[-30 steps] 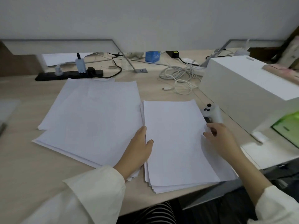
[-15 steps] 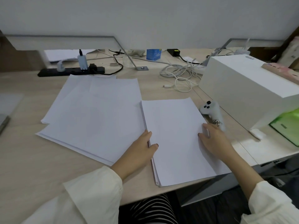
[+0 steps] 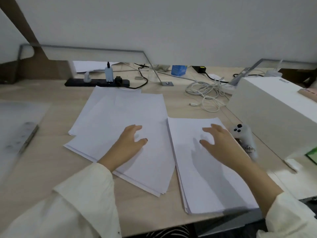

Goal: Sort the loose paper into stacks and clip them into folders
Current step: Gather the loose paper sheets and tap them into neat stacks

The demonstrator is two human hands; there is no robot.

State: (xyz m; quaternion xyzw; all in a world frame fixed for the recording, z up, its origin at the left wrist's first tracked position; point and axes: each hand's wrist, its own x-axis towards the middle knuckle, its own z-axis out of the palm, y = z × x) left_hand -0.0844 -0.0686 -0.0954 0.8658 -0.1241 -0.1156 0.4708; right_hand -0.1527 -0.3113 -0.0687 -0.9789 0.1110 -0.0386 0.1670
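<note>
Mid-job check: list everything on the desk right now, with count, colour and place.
loose sheets: several, white, fanned out centre-left
neat stack: one, white, near edge, right of the loose sheets
clear folder: one, translucent, far left
power strip: one, black, back left, behind the sheets
cables: a tangle, white, back right
small box: one, blue, back centre
large box: one, white, right side
controller: one, white, between the stack and the large box
left hand: open, on the loose sheets
right hand: open, over the neat stack
</note>
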